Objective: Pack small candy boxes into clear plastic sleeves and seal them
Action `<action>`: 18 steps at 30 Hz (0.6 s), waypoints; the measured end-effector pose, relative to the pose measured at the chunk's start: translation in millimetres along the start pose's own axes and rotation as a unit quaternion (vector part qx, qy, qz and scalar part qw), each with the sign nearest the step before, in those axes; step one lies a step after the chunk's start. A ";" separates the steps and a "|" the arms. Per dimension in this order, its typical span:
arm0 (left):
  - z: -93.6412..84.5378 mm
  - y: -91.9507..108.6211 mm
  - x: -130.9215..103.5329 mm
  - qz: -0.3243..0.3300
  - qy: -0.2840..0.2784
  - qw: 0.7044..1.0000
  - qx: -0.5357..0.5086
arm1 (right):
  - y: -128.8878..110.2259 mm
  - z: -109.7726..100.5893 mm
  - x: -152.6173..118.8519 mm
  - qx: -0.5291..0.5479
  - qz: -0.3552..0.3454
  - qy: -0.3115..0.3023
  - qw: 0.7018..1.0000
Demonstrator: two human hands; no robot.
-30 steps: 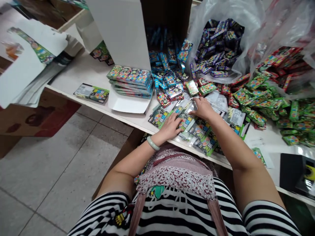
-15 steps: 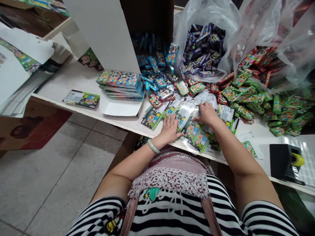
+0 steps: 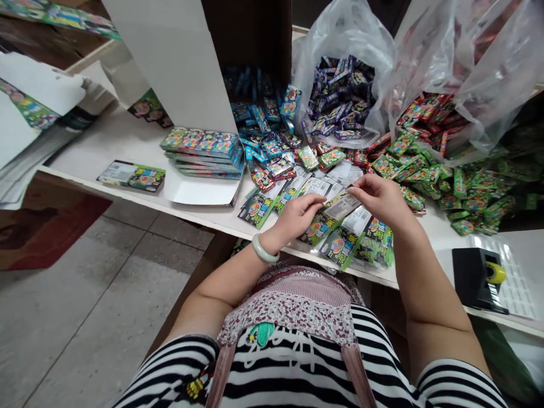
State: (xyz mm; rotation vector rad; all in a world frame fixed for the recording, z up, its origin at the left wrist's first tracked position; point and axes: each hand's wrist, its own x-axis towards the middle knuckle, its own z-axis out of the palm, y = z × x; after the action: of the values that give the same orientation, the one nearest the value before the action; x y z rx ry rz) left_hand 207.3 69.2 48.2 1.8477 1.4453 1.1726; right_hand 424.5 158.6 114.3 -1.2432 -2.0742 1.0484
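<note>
A printed flat bag [image 3: 341, 205] with a grey label side tilts up between my hands over the table. My right hand [image 3: 380, 201] pinches its far right edge between thumb and fingers. On the left, my left hand [image 3: 297, 218], with a pale green bangle on the wrist, has its fingers curled at the bag's other end; its grip is partly hidden. Beneath and around lie several more black-and-green printed bags [image 3: 340, 246], spread in an overlapping row. Some at the left [image 3: 257, 208] lie face up.
Small blue boxes [image 3: 272, 148], purple boxes [image 3: 340, 102] in a clear plastic bag, red boxes [image 3: 429, 113] and green boxes [image 3: 471, 195] are heaped behind. A stack of box strips [image 3: 204, 150] stands in a white carton [image 3: 204, 190] at left. A black tape dispenser [image 3: 471, 277] sits right.
Both hands have gone from lying on the spread bags to holding one bag raised between them. My right hand has turned into a pinch; my left fingers have curled in. The view has shifted slightly.
</note>
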 end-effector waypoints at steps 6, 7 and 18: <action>-17.0 4.6 -1.4 0.046 -0.005 0.996 0.078 | 2.4 11.8 2.2 0.135 0.032 -0.172 0.975; -18.6 5.7 -3.3 0.056 -0.031 0.991 0.115 | 3.7 12.3 2.7 0.135 0.030 -0.163 0.977; -8.8 -2.5 -13.1 0.022 -0.067 0.966 0.249 | 8.0 29.7 7.4 0.170 0.000 -0.146 0.975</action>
State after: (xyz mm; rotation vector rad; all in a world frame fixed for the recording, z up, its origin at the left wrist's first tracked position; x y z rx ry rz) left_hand 197.7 56.5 46.4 2.2490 1.7391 0.7203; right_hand 403.3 156.8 90.7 -0.9626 -1.9841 1.5872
